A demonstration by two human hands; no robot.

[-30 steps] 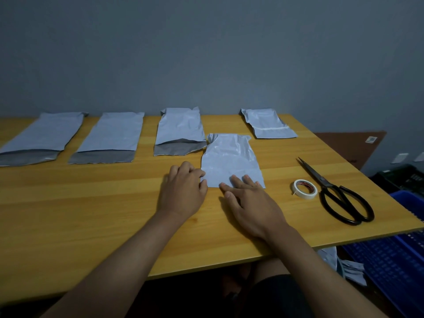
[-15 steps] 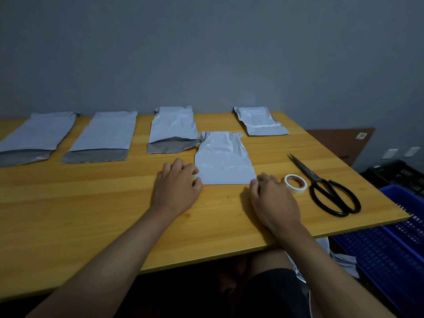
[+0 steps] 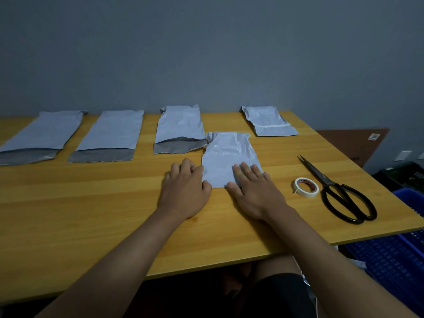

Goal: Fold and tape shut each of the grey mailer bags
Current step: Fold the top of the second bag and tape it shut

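A folded grey mailer bag (image 3: 226, 157) lies flat in the middle of the wooden table (image 3: 91, 203). My left hand (image 3: 184, 191) rests at its near left edge, fingers curled against the bag. My right hand (image 3: 254, 191) lies flat with spread fingers over the bag's near right corner. Three unfolded mailer bags with dark open flaps lie in a row: far left (image 3: 43, 131), middle left (image 3: 110, 134), centre (image 3: 180, 127). A folded, taped bag (image 3: 268, 121) sits at the back right. A white tape roll (image 3: 305, 187) lies right of my right hand.
Black scissors (image 3: 339, 193) lie beside the tape roll near the table's right edge. Blue plastic crates (image 3: 394, 255) stand on the floor to the right. A grey wall runs behind the table.
My right hand moved from the bag's near edge out to its right corner, then back onto the bag's near right part. My left hand stayed at the left edge.
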